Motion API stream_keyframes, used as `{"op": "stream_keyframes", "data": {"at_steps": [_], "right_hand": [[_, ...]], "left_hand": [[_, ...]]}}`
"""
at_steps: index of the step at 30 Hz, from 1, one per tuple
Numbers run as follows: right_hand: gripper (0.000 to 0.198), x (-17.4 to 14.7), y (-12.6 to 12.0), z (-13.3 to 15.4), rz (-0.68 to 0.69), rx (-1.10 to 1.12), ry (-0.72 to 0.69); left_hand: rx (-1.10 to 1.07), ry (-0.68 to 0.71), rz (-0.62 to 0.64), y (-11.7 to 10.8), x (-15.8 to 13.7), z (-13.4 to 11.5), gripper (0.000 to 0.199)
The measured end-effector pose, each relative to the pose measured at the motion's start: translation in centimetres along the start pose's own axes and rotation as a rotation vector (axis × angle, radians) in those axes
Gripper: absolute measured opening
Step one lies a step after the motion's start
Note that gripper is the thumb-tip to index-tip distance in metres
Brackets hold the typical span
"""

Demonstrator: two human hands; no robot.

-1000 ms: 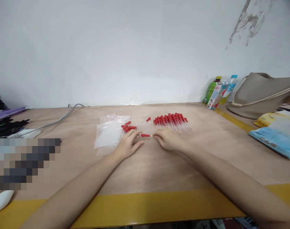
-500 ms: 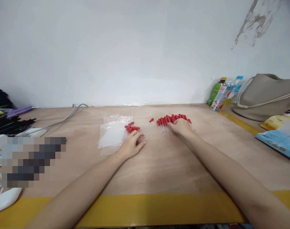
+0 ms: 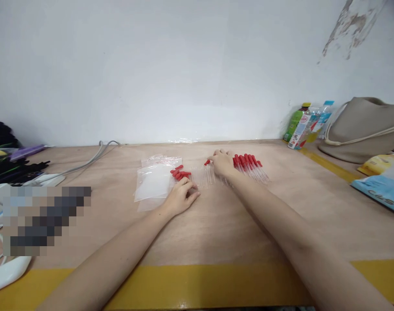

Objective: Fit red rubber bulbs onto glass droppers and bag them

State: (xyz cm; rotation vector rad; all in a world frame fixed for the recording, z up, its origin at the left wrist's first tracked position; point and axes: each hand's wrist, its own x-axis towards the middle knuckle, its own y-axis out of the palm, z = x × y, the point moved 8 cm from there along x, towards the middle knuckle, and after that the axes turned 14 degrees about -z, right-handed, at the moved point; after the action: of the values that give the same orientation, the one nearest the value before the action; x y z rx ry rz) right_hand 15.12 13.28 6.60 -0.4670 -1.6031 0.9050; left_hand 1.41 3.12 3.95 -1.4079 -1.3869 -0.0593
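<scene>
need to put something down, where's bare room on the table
Bare patches: between the forearms, above the yellow strip; and between the red-capped tubes and the blue packet. Crowded: the middle, with clear bags, red bulbs, clear tubes, left hand and right hand.

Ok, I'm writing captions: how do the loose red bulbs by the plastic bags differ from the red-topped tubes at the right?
The loose red bulbs show no stems, while the red-topped tubes have clear stems extending from their red ends. The loose red bulbs lie jumbled in a small heap; the red-topped tubes lie side by side in a row, partly hidden by the right hand. Both show a similar red and rest on the table.
</scene>
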Motion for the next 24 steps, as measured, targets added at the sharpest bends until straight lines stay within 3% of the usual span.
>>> {"op": "stream_keyframes", "data": {"at_steps": [4,7,13,17,20,24], "right_hand": [[0.03,1.6,2.2,0.2,0.104,-0.048,-0.077],[0.021,2.3,2.9,0.3,0.12,-0.027,-0.11],[0.016,1.8,0.7,0.4,-0.021,0.006,-0.115],[0.014,-1.8,-3.0,-1.3,-0.275,0.124,0.008],[0.011,-5.9,-4.5,-1.7,-0.31,0.24,-0.019],[0.013,-9.4,-5.8,-1.7,-0.301,0.296,-0.061]], "left_hand": [[0.007,-0.001,0.008,-0.1,0.0,-0.2,0.014],[0.006,-0.007,0.013,-0.2,0.1,-0.4,0.013],[0.023,0.005,0.015,-0.2,0.1,-0.5,0.012],[0.147,0.081,-0.106,-0.8,0.4,-1.2,0.011],[0.235,0.097,-0.178,-0.6,0.8,-2.1,0.012],[0.321,0.098,-0.166,1.0,2.1,-3.2,0.012]]}}
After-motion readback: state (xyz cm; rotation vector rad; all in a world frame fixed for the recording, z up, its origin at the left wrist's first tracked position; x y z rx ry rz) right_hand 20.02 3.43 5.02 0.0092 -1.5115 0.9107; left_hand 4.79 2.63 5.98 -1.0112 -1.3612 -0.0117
